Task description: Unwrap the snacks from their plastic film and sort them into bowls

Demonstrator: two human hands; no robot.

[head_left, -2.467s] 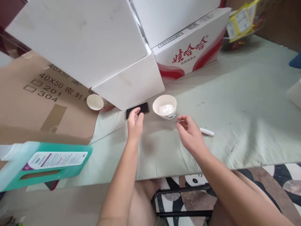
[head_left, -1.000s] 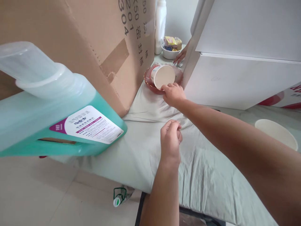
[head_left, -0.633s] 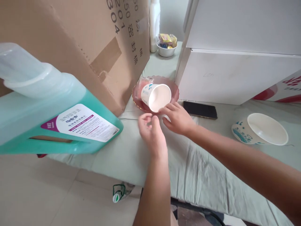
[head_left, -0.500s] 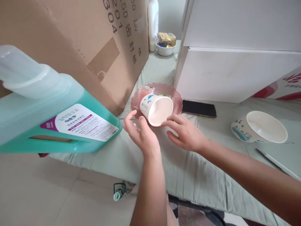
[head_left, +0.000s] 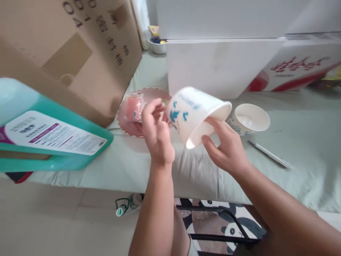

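We do best with a firm but soft grip on the paper cup (head_left: 195, 108), since its thin side looks easy to squash. Our right hand (head_left: 229, 145) has hold of it at the wide end, with fingers reaching into the mouth and the thumb near the rim; just where the tips press, we cannot tell. Our left hand (head_left: 159, 138) is half curled, with a gap between thumb and fingers, right by the cup's bottom. It seems to grip nothing, and we cannot tell if it touches the cup. Cupping that hand under the bottom should stop wobbles.

The cup is tipped on its side in front of us, between the pink plate (head_left: 151, 93) and the bowl (head_left: 236, 125). It is white, with blue leaf shapes, a bit blurry.
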